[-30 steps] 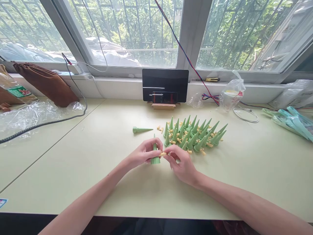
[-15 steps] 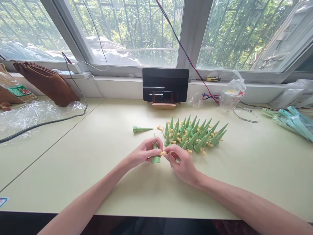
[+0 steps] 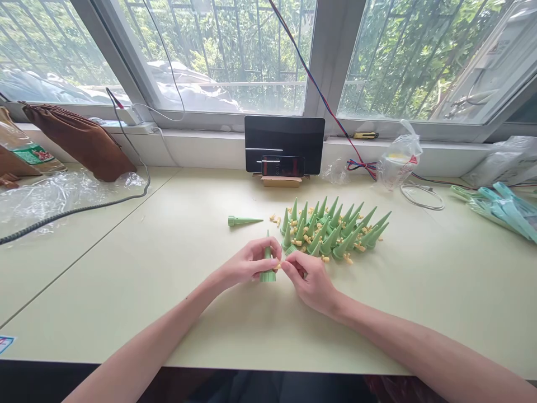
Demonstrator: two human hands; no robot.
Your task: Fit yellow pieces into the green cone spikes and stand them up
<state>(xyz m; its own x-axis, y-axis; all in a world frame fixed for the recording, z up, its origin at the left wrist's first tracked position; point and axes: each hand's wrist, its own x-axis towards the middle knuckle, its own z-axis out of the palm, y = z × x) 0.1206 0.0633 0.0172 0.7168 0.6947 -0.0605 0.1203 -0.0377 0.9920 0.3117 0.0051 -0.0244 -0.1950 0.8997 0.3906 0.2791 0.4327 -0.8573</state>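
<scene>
My left hand (image 3: 254,260) is closed around a green plastic spike (image 3: 267,276), its tip up and its wide ribbed base down. Between the fingertips of my right hand (image 3: 308,275) is a small yellow valve (image 3: 277,267), held against the spike's side; the fingers hide most of it. Just beyond the right hand stands a cluster of green spikes (image 3: 331,238), many with yellow valves on them. A single green spike (image 3: 245,221) lies on its side beyond my left hand, and a few loose yellow valves (image 3: 274,219) lie between it and the cluster.
At the back a tablet (image 3: 284,134) leans upright with a phone (image 3: 283,165) before it on a cardboard stand (image 3: 281,182). A brown pouch (image 3: 84,143), clear plastic wrap (image 3: 62,193) and a black cable (image 3: 84,210) lie left. Bagged cup (image 3: 398,162) and teal straps (image 3: 507,207) are right.
The spike in my left hand has turned slightly and stands a bit more upright. My right fingertips have shifted a little on the yellow valve, which now shows less.
</scene>
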